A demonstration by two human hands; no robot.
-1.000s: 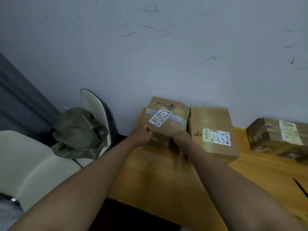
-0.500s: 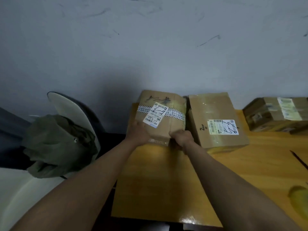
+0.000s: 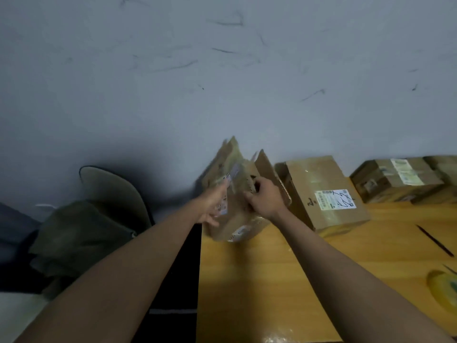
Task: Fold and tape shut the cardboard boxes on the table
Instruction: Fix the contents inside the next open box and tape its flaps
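Two hands in view, both on one cardboard box (image 3: 237,194) at far left corner of wooden worktop (image 3: 259,280).
Box tipped up on its near lower edge, leaning away toward wall (image 3: 222,82); heavily motion-blurred. One flap (image 3: 268,169) standing open on its right side. White labels visible on left face and near bottom edge; print unreadable.
Left hand (image 3: 214,204): fingers straight, flat against left face of box, touching only, no grip.
Right hand (image 3: 264,196): fingers curled, gripping box at base of open flap.
Boxes counted: three clear. Second box (image 3: 324,194) just right of held one, lying flat, taped over, one white label with black scrawl. Third box (image 3: 395,181) farther right against wall, taped, pale label strip on top; more cardboard beyond it at frame edge, count there uncertain.
One dark thin pen-like object (image 3: 435,240) on worktop at right. One yellowish blurred object (image 3: 444,288) at right edge, identity uncertain.
Left of worktop: one pale chair (image 3: 111,186), one olive-green cloth bundle (image 3: 79,233) on it.
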